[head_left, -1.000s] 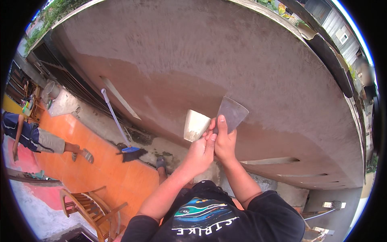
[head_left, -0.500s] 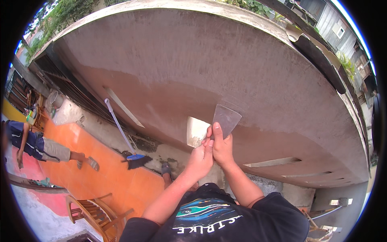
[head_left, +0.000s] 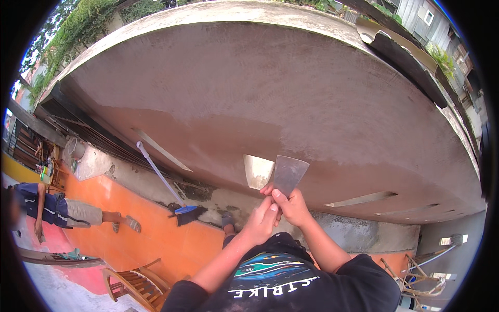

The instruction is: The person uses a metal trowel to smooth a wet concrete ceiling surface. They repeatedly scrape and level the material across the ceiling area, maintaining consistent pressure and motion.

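Both my hands are together in front of my chest, around a putty knife [head_left: 290, 172] with a wide, flat grey blade that flares toward its far edge. My right hand [head_left: 293, 207] grips it from the right, thumb lying near the base of the blade. Closed and pressed against the right, my left hand [head_left: 263, 222] has its thumb and fingers where the handle is; the handle itself is hidden. Beyond the blade rises a plastered wall [head_left: 208, 73], grey above and browner below. I cannot tell whether the blade touches it.
A pale slot [head_left: 258, 171] opens in the wall just left of the blade. A blue broom [head_left: 185, 210] leans to the left. Another person [head_left: 86, 212] stands at far left on orange floor [head_left: 140, 234]. A wooden chair [head_left: 136, 285] stands lower left.
The putty knife has come down and closer to me along with my hands, and its blade has turned more upright. My view has shifted, so the surroundings sit differently.
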Demonstrator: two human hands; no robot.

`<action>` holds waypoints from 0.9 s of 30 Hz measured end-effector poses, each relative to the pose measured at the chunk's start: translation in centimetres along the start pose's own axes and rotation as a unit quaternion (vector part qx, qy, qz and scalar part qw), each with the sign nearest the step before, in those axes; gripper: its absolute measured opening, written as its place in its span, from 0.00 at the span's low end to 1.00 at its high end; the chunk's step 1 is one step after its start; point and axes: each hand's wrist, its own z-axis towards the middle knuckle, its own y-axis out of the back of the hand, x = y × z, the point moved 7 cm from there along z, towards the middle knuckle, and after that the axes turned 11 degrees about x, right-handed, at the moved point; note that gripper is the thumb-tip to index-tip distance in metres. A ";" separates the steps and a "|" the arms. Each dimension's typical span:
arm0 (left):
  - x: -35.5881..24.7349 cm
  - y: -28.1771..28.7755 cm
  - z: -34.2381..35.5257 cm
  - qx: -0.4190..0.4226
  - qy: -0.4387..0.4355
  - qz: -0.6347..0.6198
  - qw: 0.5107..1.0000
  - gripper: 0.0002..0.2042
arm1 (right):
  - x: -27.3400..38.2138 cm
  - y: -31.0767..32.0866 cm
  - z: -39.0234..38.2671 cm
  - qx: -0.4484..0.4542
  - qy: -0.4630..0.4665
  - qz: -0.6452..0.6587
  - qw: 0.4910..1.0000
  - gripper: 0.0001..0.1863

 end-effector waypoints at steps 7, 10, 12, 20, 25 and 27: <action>1.2 2.2 -2.2 0.074 0.059 0.092 0.991 0.17 | -1.9 0.7 -6.3 -0.178 0.109 -0.036 0.977 0.17; -0.3 3.5 -0.5 0.109 0.038 0.101 0.988 0.19 | -3.1 0.0 -7.4 -0.222 0.056 0.132 0.964 0.17; -2.4 3.0 1.5 0.176 -0.039 0.134 0.975 0.21 | -3.2 -1.6 -6.8 -0.211 0.039 0.155 0.964 0.17; -3.4 2.3 4.8 0.290 0.129 -0.066 0.946 0.25 | -3.5 -5.9 -3.5 -0.227 0.130 0.139 0.955 0.11; -1.6 1.3 5.8 0.335 0.114 -0.064 0.933 0.28 | -5.6 -6.1 -4.1 -0.306 0.141 0.147 0.930 0.11; -0.9 1.1 6.1 0.334 0.112 -0.064 0.934 0.29 | -6.2 -5.6 -4.1 -0.338 0.149 0.128 0.920 0.14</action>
